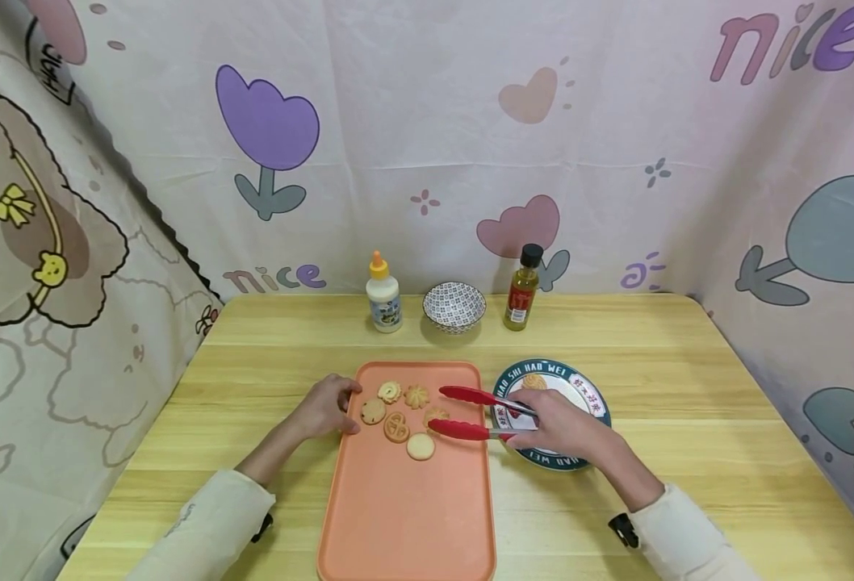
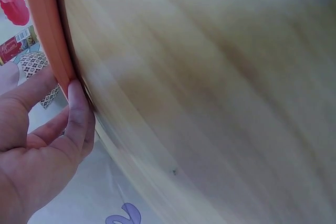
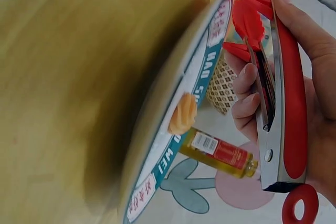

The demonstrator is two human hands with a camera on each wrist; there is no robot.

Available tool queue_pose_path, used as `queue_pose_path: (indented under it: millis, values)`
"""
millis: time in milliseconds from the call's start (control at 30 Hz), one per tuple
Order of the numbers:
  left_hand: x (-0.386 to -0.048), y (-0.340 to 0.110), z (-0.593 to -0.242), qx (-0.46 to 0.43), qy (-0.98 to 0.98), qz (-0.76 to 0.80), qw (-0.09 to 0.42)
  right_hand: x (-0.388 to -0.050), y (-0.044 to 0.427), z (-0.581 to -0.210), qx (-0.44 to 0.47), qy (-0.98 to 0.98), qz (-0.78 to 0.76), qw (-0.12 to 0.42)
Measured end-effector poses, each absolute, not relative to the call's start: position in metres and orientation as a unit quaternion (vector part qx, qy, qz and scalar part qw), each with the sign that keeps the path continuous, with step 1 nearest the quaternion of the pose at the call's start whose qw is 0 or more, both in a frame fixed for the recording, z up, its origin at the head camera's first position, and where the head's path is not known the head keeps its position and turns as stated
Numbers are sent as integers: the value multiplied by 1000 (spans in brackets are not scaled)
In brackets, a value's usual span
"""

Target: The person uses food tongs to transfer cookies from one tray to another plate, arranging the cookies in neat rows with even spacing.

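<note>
My right hand grips red-and-metal tongs, whose two red tips stand apart over the right part of an orange tray. Between and below the tips lies a partly covered cookie. Several other cookies, among them a pretzel-shaped one and a round pale one, lie on the tray's upper half. At the tray's left edge, my left hand holds the rim between thumb and fingers. Under my right hand is a green-rimmed plate bearing a swirled cookie.
Along the table's back edge stand a white glue bottle with an orange cap, a patterned bowl and an oil bottle with a black cap. A printed cloth hangs behind and at both sides.
</note>
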State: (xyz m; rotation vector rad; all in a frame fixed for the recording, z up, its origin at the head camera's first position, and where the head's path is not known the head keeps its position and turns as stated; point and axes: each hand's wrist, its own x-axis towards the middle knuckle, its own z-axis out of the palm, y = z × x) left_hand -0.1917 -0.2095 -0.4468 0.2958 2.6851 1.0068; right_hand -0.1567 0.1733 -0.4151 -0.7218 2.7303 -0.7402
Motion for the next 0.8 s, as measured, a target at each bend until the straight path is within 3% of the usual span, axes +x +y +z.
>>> queue_pose_path:
  millis: [400, 800]
  values:
    - [-191, -208, -445, 102, 924, 344, 130, -154, 164, -418, -254, 931, -232, 121]
    - [-193, -208, -447, 99, 927, 340, 127, -156, 167, -413, -261, 931, -236, 97]
